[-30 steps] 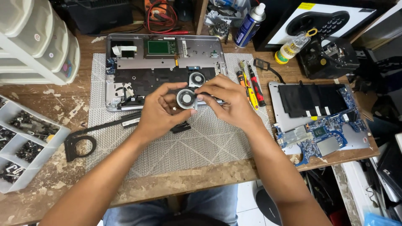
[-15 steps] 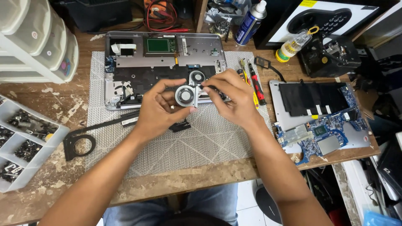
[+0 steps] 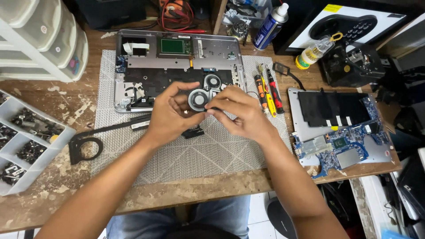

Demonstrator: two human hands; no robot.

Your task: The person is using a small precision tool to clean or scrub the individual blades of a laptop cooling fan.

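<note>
Both hands hold a small round laptop cooling fan (image 3: pixel 198 99) over a grey mat (image 3: pixel 186 150). My left hand (image 3: pixel 170 113) grips its left side, and my right hand (image 3: pixel 239 113) pinches its right edge. Just behind it lies an opened silver laptop chassis (image 3: pixel 177 57) with a second round fan (image 3: pixel 213 82) still seated in it. A small black part (image 3: pixel 193 132) lies on the mat under my hands.
Screwdrivers (image 3: pixel 268 93) lie right of the chassis. A blue motherboard on a silver panel (image 3: pixel 338 132) sits at the right. A spray can (image 3: pixel 270 26), a small bottle (image 3: pixel 315 52), white drawers (image 3: pixel 40 40), a tray of screws (image 3: pixel 26 137) and a black bracket (image 3: pixel 88 144) surround the mat.
The view has shifted slightly. My hands keep holding the fan and have turned it a little between the fingers.
</note>
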